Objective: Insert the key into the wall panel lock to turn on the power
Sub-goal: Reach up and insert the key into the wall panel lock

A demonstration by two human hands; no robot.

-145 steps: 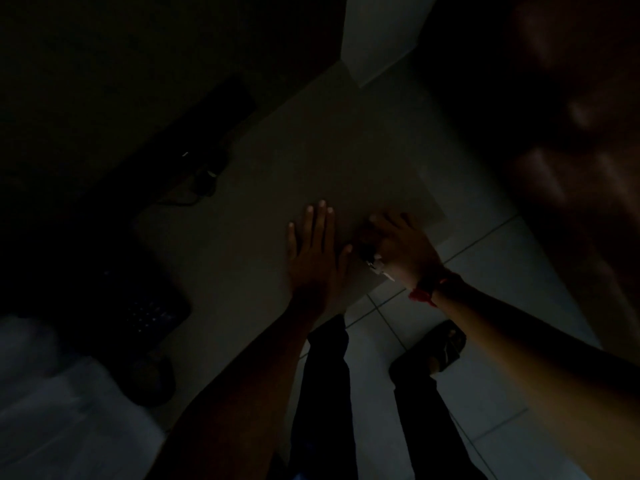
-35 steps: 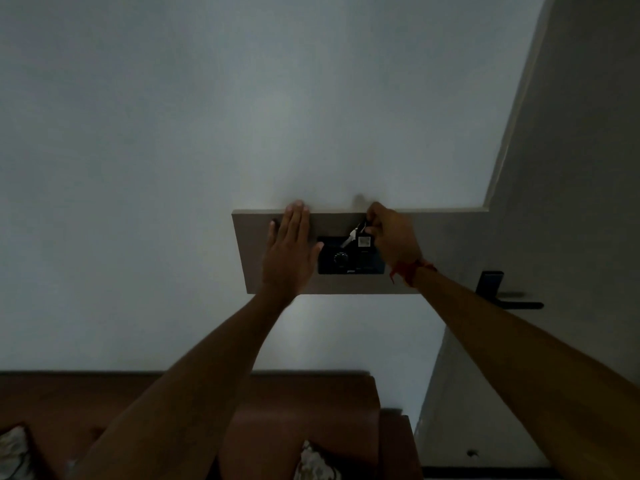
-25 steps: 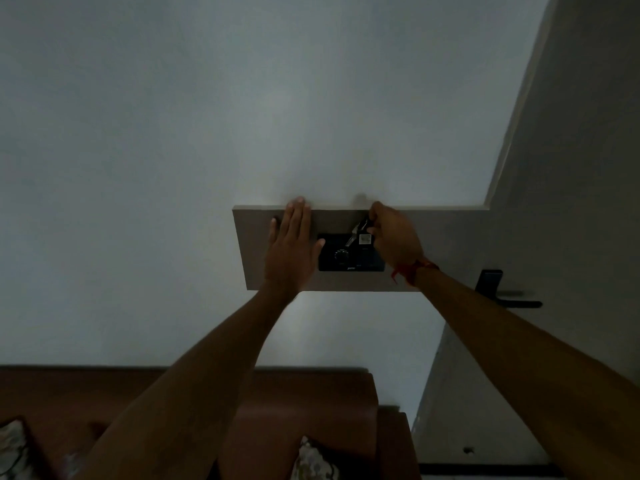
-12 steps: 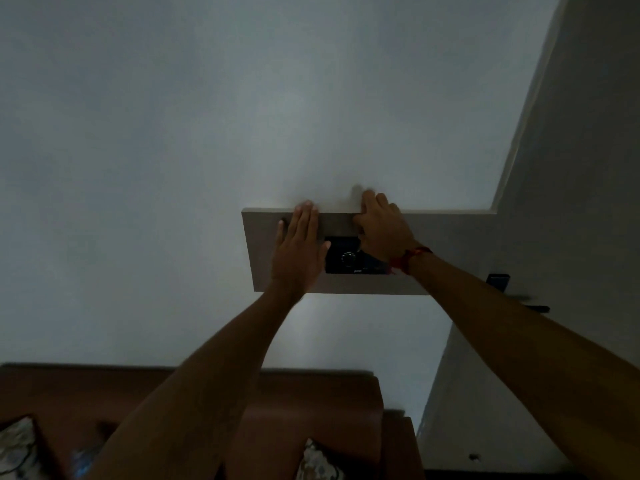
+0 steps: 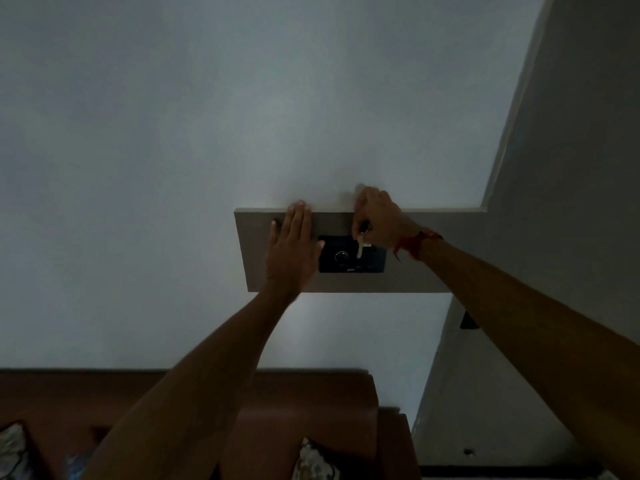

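A beige board (image 5: 415,271) is fixed to the white wall, and a black switch panel (image 5: 372,261) with a round dial (image 5: 341,256) sits in it. My right hand (image 5: 379,220), a red thread at its wrist, hovers over the panel's top edge, pinching the key (image 5: 360,251). The pale key hangs down onto the panel just right of the dial. My left hand (image 5: 294,247) lies flat on the board left of the panel, fingers straight and holding nothing. The room is dim.
A brown sofa back (image 5: 311,410) with patterned cushions (image 5: 313,460) runs along the bottom. A grey door (image 5: 571,237) stands at the right, with a dark handle (image 5: 468,321) partly hidden behind my right forearm.
My right hand rose from covering the panel's right part to its top edge, and the key now hangs visible against the panel. My left hand stays flat on the board.
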